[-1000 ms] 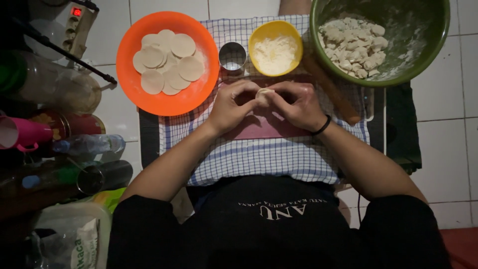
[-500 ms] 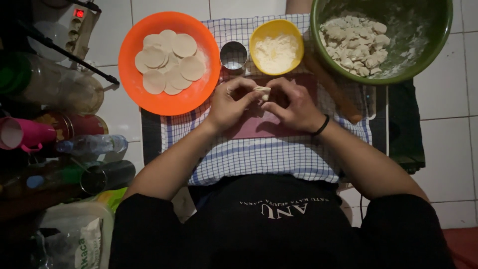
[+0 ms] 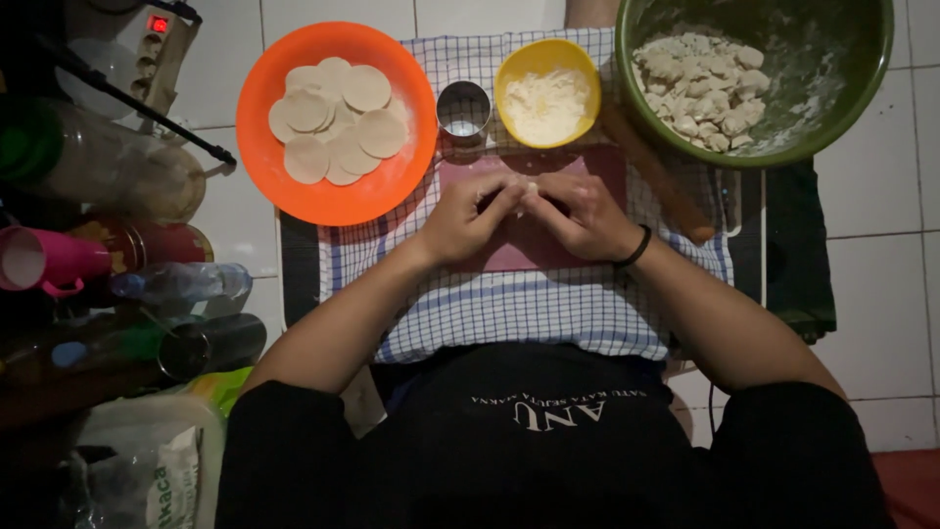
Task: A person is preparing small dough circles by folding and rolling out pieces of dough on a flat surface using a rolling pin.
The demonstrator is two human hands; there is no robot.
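My left hand [image 3: 468,217] and my right hand [image 3: 580,214] meet over a dark red board [image 3: 517,247] and pinch a small pale piece of dough [image 3: 530,188] between their fingertips. An orange plate [image 3: 311,193] at the upper left holds several flat round dough discs [image 3: 338,122]. A small metal ring cutter [image 3: 463,109] and a yellow bowl of white flour [image 3: 546,91] stand just beyond the hands. A large green bowl [image 3: 852,93] at the upper right holds several floured dough lumps.
A blue checked cloth [image 3: 529,312] covers the work spot on a white tiled floor [image 3: 881,284]. A wooden rolling pin [image 3: 654,176] lies right of the board. Bottles, a pink cup [image 3: 44,263], a power strip [image 3: 147,39] and a plastic bag crowd the left side.
The hands stay together on the dough piece, with only small finger movements. The view has shifted slightly.
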